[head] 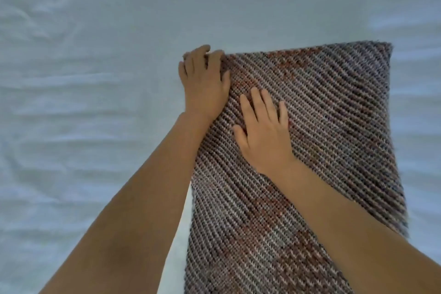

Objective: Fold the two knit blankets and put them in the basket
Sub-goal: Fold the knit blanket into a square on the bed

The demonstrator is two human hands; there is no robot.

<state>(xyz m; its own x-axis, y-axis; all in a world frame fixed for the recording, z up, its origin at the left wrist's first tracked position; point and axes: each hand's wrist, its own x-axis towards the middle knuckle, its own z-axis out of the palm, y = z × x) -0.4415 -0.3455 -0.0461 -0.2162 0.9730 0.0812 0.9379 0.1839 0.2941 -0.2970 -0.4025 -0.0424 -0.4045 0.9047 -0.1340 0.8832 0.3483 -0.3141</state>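
Pale wrinkled bedsheet (83,102) is seen under a folded grey-and-rust diagonal-ribbed knit blanket (322,126), lying right of centre. Its far-left corner is pinched by the left hand (205,81); the right hand (265,126) is pressed flat, fingers spread. Layers could slip if released unevenly. No basket is shown.

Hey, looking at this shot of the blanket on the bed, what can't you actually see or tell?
- Head view: near end of the blanket is cut off by the bottom edge.
- Left hand fingertips curl over the far-left corner, hiding whether they grip it.
- Right hand covers the knit beneath.
- No second blanket or basket in frame.
- Sheet runs past every edge.
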